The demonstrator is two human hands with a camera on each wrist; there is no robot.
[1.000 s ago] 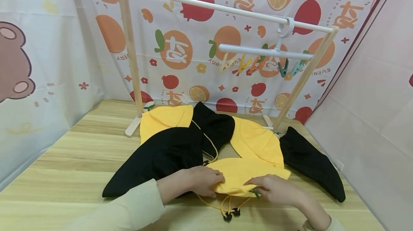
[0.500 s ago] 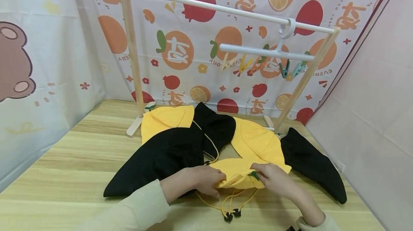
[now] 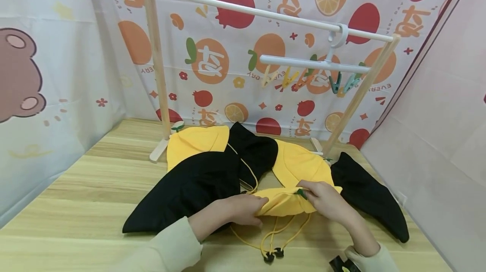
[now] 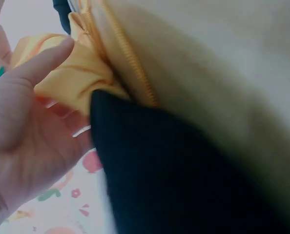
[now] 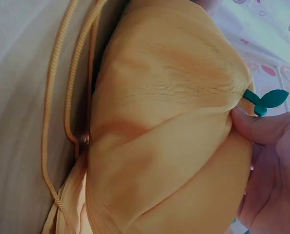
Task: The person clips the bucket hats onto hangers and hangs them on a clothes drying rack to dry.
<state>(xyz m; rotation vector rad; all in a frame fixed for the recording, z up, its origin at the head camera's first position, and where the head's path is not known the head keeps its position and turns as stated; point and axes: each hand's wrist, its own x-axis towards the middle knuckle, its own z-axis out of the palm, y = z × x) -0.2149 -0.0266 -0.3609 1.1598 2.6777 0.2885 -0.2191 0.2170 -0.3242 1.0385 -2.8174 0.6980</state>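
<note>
A yellow cloth bucket hat [image 3: 286, 202] with a green sprout [image 5: 272, 99] on its crown lies at the front middle, its fabric bunched and folded. My right hand [image 3: 322, 200] pinches the cloth beside the sprout, the thumb [image 5: 250, 124] pressed on the fabric in the right wrist view. At the hat's left end my left hand [image 3: 244, 209] grips it, thumb over the cloth and fingers beneath, as the left wrist view shows. Yellow cords [image 3: 274, 234] with black toggles [image 3: 268, 257] trail from its near side onto the table.
Behind lie more yellow cloth [image 3: 301, 162] and black cloth pieces [image 3: 190, 192], one black piece [image 3: 370, 198] at the right. A wooden rack [image 3: 157, 61] stands at the back, bearing a white hanger [image 3: 315, 63] with several coloured clothespins [image 3: 290, 79].
My right hand has moved away from me and up, lifting the hat's near edge with the sprout and folding it back. The left hand has shifted slightly right.
</note>
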